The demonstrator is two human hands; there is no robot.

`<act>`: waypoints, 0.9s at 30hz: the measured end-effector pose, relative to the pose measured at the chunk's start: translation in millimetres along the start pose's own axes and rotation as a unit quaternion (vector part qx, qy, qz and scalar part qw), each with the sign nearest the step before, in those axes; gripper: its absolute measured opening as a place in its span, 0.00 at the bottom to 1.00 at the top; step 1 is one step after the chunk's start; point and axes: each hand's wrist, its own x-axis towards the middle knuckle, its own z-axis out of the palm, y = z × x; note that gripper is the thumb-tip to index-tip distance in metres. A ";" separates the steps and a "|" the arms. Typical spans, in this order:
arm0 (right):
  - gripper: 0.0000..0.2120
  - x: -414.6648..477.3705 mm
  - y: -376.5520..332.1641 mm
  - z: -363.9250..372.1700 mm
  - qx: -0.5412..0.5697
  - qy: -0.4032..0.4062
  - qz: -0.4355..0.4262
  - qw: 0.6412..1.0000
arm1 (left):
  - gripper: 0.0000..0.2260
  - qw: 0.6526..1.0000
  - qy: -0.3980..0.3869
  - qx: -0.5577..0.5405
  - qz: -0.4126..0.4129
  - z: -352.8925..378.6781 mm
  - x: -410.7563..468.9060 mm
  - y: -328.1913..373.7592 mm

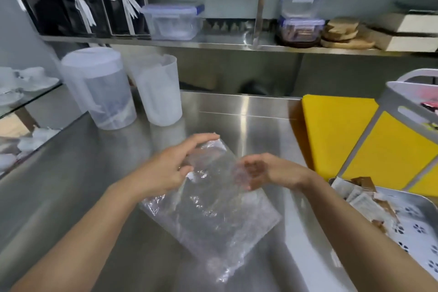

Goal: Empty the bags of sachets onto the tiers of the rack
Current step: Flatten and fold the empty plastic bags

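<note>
As both hands meet above the stainless-steel bench (248,106), a clear, crinkled plastic bag (213,216) hangs slanted between them at the centre of the view, with nothing visible inside it. The left hand (170,168) pinches the bag's upper corner, its long fingers laid along the top edge and its thumb beneath. At 3 o'clock from it, the right hand (270,170) has its fingers curled at the bag's right edge; they are blurred and partly seen through the plastic.

The grey plastic tiered rack (391,98) stands at 3 o'clock from the bag. A heap of white and brown paper sachets (365,199) lies on its perforated lower tier, and a few coloured packets show on the upper tier at the frame's edge. A yellow cutting board (336,130) lies beneath the rack's frame.

At 10 o'clock a lidded translucent plastic jug (99,87) stands just beside an open one (158,92). A steel wall shelf (213,44) at 12 o'clock carries lidded clear plastic boxes (173,21).
</note>
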 end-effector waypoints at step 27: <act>0.11 6.3 46.6 28.8 0.398 0.172 0.047 0.900 | 0.08 0.855 0.168 -0.309 -0.380 64.7 -22.6 -40.6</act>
